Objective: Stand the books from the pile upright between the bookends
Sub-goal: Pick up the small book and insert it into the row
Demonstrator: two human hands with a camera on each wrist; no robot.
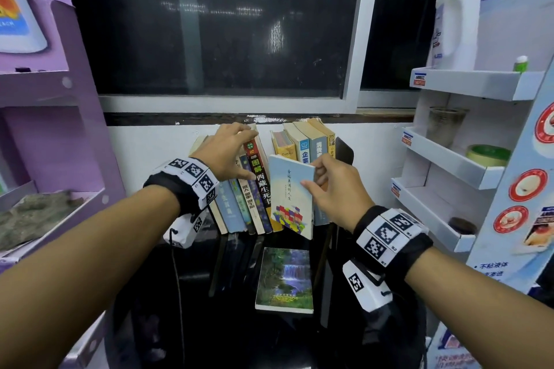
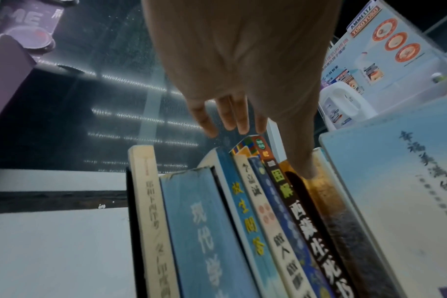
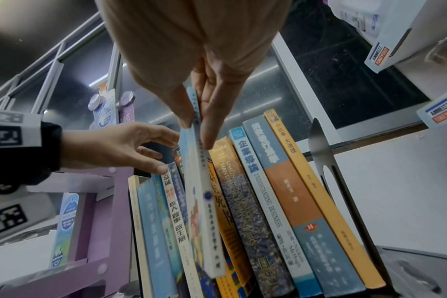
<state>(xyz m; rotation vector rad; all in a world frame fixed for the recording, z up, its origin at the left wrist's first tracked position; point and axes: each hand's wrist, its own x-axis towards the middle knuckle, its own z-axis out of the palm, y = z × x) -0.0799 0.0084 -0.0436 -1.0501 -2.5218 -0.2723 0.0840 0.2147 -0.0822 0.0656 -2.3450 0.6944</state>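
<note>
Upright books fill the space between two dark bookends on a black table [image 1: 209, 293]. The right bookend [image 1: 344, 150] shows behind the right group of books [image 1: 305, 144]. My left hand [image 1: 244, 153] rests with straight fingers over the tops of the left group [image 1: 248, 204], which leans left; its thumb [image 2: 301, 161] presses a book's cover. My right hand [image 1: 313, 178] pinches the top corner of a thin light-blue book [image 1: 292, 195], held upright in front of the gap between the groups. A book with a waterfall cover [image 1: 284, 278] lies flat in front.
A purple shelf unit [image 1: 60, 99] stands close on the left, with a grey lump [image 1: 36, 216] on one shelf. On the right a white shelf unit [image 1: 449, 159] carries a detergent bottle [image 1: 455, 15] and a tape roll [image 1: 488, 156]. A dark window [image 1: 209, 24] is behind the books.
</note>
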